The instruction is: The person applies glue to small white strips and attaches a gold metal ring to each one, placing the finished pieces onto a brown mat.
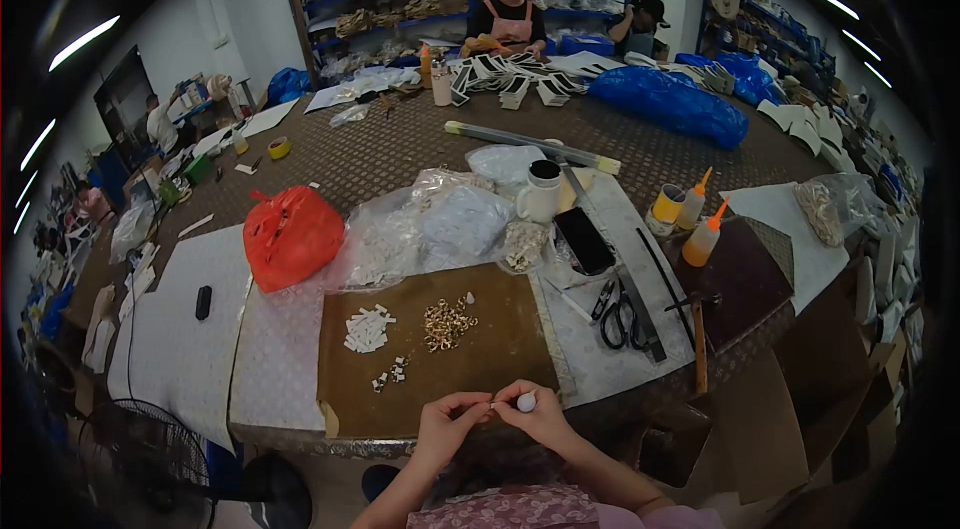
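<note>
Both of my hands meet over the front edge of the brown mat (360, 409). My left hand (455, 421) pinches a tiny piece at its fingertips, too small to name. My right hand (540, 424) is closed, its fingertips at that same piece; a white round-ended object (526, 401), perhaps a small bottle, is held in it. On the mat are a pile of small white strips (368, 329), a heap of small gold-coloured metal pieces (448, 325) and several white pieces with gold fittings (391, 374). A small white drop-shaped item (469, 298) lies beside the gold heap.
Behind the mat are a red plastic bag (292, 237), clear bags (460, 224) and a white mug (540, 191). To the right lie a phone (584, 240), scissors (625, 321), a hammer (699, 344) and orange-tipped bottles (704, 241). A co-worker (510, 19) sits across the table.
</note>
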Demonstrator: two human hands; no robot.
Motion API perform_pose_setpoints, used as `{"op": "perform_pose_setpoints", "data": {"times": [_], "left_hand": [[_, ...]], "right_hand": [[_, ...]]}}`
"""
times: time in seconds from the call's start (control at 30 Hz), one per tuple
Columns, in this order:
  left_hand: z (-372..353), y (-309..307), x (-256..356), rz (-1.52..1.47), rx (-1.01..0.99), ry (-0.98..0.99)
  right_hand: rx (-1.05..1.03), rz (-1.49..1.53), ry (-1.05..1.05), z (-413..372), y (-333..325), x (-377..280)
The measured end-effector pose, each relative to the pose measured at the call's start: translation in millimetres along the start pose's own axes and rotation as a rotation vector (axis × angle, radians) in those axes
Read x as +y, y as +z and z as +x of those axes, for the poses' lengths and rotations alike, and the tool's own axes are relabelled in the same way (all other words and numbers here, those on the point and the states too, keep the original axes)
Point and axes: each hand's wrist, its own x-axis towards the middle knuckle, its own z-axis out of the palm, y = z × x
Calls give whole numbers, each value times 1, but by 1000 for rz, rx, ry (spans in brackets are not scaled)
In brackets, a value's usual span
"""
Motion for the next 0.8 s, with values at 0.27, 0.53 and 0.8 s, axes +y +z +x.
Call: {"op": "perform_pose_setpoints", "data": {"times": [0.27, 0.53, 0.8], "left_hand": [[0, -6, 7, 1, 33, -2], [7, -41, 15, -370, 78, -261], [-2, -44, 27, -314, 95, -291]], "right_hand": [[19, 108, 11, -1, 4, -17], [-45, -24, 26, -12, -34, -17], [101, -451, -286, -19, -34, -56]]}}
